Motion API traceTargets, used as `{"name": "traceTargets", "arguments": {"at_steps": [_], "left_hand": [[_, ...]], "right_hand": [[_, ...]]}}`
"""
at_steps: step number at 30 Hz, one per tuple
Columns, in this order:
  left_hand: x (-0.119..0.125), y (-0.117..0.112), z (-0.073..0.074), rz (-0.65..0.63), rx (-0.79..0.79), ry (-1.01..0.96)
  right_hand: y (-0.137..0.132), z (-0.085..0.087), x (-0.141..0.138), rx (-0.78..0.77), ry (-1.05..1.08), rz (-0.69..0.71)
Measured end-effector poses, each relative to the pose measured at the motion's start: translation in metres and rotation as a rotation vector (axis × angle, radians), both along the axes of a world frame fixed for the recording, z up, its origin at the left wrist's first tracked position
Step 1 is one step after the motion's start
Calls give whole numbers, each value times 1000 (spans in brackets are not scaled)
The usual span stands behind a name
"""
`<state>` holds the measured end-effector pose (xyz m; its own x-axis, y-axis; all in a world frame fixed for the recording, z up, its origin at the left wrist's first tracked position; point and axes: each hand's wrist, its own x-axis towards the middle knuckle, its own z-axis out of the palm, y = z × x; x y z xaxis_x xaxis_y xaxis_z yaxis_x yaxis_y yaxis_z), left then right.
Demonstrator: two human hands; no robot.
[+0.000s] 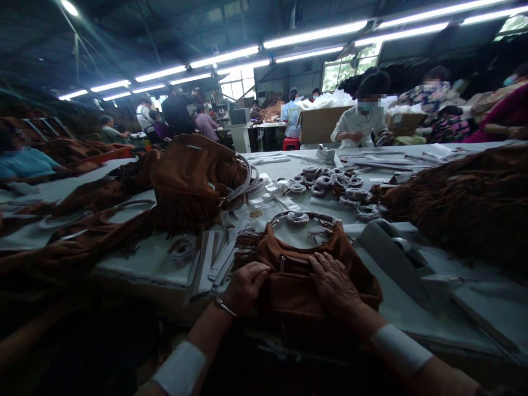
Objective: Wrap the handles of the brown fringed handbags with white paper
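A brown suede-like handbag (291, 294) lies in front of me at the table's edge, its wrapped ring handle (303, 216) pointing away. My left hand (246, 283) is closed at the bag's left side, thumb and fingers pinching its edge near the zipped pocket. Spread over the right part of the bag, my right hand (335, 280) lies flat with its fingers stretched out. Brown fringe (248, 242) hangs off the bag's left side, beside my left hand. Whether the left fingers also hold the zipper pull is too dark to see.
Coiled wrapped straps (330, 181) lie beyond the bag. A grey tape dispenser (396, 258) stands at right, before a brown fringed heap (466, 203). Another brown bag (185, 176) and pale strips (218, 256) are at left. A neighbour's hand (61, 253) reaches in; a co-worker (363, 121) sits opposite.
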<state>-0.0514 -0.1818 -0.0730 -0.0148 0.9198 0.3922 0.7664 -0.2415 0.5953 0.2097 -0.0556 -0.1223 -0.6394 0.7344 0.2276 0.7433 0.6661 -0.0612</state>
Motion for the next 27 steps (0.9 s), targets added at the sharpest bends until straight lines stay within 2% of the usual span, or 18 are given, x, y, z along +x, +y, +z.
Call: {"name": "traceTargets", "arguments": {"at_steps": [2, 7, 12, 17, 23, 27], "left_hand": [[-16, 5, 12, -66, 15, 33], [-38, 24, 35, -336, -86, 428], [-46, 42, 43, -410, -152, 694], [-45, 44, 35, -441, -100, 776], [-46, 50, 11, -409, -191, 590], [-56, 52, 2, -354, -220, 424]], "right_hand": [[1, -3, 1, 0, 4, 9], [3, -6, 2, 17, 9, 28], [4, -5, 3, 38, 19, 44], [6, -6, 3, 22, 16, 42], [9, -7, 3, 17, 9, 46], [9, -8, 3, 18, 13, 49]]}}
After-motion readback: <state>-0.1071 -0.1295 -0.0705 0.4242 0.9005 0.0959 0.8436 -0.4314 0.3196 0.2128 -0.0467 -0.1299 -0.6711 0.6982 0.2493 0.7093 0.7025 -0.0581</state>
